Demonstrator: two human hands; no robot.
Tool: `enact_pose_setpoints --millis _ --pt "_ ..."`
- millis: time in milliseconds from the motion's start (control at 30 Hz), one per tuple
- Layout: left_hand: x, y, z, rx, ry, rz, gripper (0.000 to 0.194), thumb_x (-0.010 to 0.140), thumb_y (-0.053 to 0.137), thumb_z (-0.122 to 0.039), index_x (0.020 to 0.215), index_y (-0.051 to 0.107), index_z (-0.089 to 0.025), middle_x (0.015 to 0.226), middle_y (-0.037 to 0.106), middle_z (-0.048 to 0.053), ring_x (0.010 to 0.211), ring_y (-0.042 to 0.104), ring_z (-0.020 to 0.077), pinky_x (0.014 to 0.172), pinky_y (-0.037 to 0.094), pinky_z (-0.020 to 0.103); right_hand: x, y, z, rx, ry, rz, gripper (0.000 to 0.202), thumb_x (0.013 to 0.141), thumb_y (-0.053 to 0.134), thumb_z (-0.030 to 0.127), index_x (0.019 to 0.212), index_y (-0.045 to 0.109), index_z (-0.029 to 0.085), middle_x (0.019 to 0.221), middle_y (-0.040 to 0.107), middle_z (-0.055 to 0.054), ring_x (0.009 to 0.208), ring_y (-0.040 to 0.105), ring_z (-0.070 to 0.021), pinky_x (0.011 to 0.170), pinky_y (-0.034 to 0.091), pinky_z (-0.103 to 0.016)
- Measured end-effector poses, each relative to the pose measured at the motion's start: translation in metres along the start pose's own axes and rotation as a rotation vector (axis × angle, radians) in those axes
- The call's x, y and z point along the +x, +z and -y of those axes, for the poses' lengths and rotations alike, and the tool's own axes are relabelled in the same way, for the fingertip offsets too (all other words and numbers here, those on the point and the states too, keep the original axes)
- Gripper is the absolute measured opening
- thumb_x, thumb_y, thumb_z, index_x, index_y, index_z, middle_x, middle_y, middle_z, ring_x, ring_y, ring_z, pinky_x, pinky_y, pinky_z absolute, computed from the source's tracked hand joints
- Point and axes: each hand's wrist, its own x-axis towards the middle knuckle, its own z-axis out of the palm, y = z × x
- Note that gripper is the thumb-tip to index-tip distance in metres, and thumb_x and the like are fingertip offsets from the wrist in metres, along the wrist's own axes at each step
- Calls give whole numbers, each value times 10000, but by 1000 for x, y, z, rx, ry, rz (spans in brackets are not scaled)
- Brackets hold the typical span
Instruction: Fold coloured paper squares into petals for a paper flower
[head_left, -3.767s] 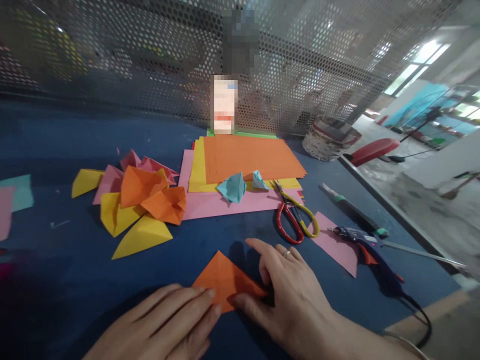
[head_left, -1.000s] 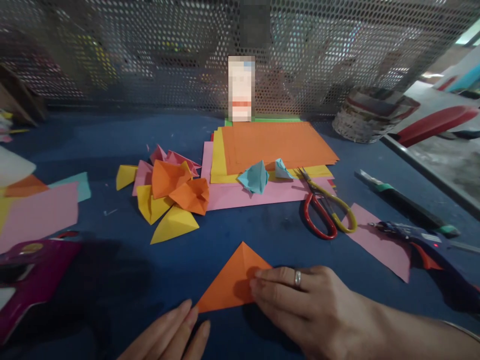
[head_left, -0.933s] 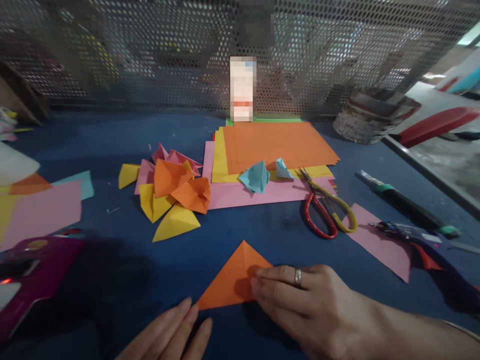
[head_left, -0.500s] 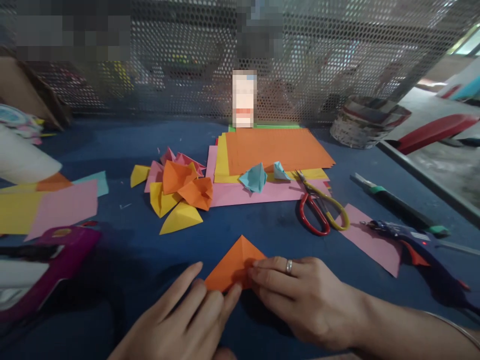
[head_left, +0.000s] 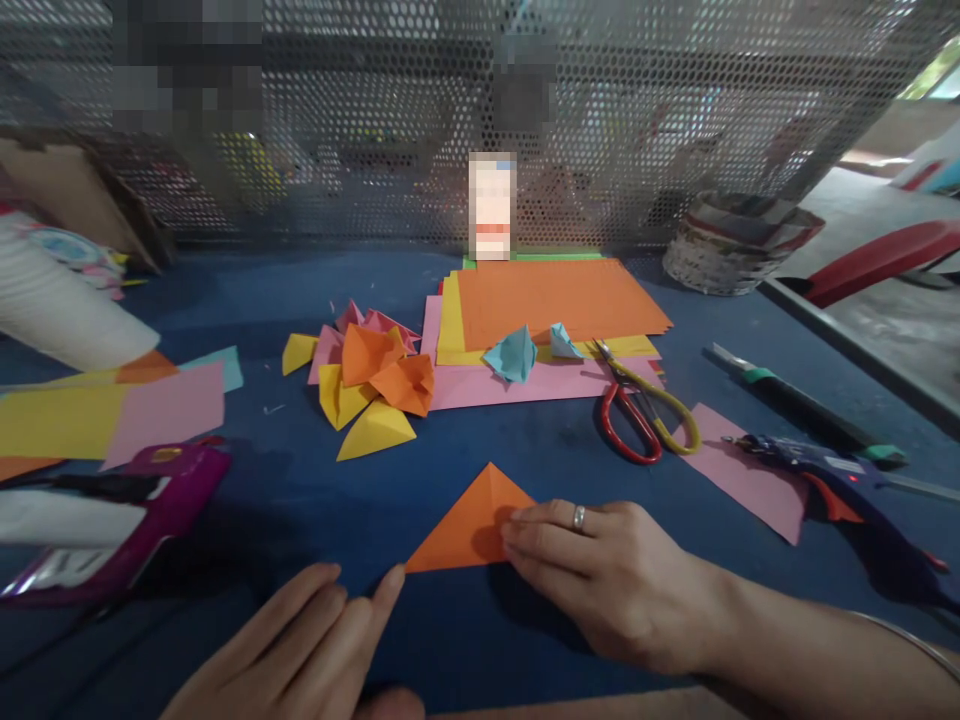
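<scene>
Fingers [head_left: 525, 530] of right hand [head_left: 600, 580] press flat on orange triangle [head_left: 469, 520]; left hand [head_left: 300, 650] rests loosely extended.

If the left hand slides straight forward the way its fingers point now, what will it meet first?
Probably the orange triangle: the left hand lies flat with its fingertips aimed up and right, just short of the triangle's near left corner. The right hand presses on the triangle's right side. Whether a fingertip already touches it is unclear.
</scene>
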Motion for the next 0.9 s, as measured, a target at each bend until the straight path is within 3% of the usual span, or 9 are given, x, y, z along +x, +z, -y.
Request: enact_pose_setpoints --millis 100,233,300,400,533,667,900 --pt "4 -7 2 1 -13 -17 386 993 360 -303 1000 686 -97 678 583 37 747 547 219 870 371 409 0 0 1 -22 -6 6 324 941 325 107 1113 600 90 1080 672 -115 1004 616 -205 668 539 -269" --pt "28 -14 -1 -31 -27 -90 353 983 430 -307 892 701 -101 715 640 48 729 533 197 873 364 375 1 -1 2 -54 -11 11 346 948 298 103 1027 635 94 1088 667 -104 983 617 -206 622 531 -264" --pt "40 -13 -5 -66 30 -101 341 982 439 -352 981 691 -122 827 688 40 825 564 195 922 346 358 1 -2 2 -61 -14 12 349 951 296 102 978 644 109 1069 666 -106 979 616 -196 619 530 -253" --pt "53 -6 -12 -120 128 -43 355 991 410 -380 1066 663 -142 969 717 19 918 591 191 970 334 353 1 -1 3 -77 -23 7 335 950 304 109 957 639 122 1052 659 -122 976 613 -184 617 532 -235" --pt "66 -4 -12 -182 160 36 474 1033 249 -331 1044 661 -96 934 725 40 833 629 184 849 420 334 -1 1 2 -111 -28 3 300 955 330 128 1021 622 125 1067 650 -134 974 614 -176 638 531 -223" --pt "72 -4 -9 -223 195 -15 479 1038 230 -291 984 666 -99 887 733 35 741 642 169 746 461 317 -2 0 1 -100 -78 -9 325 965 306 127 1051 619 111 1063 655 -126 1007 605 -182 666 527 -232" --pt "68 0 -11 -210 186 -61 461 1034 265 -293 936 677 -111 870 737 32 786 644 179 770 466 319 3 -8 4 -69 -74 106 337 975 315 138 892 642 134 993 656 -97 1029 579 -193 617 494 -242"
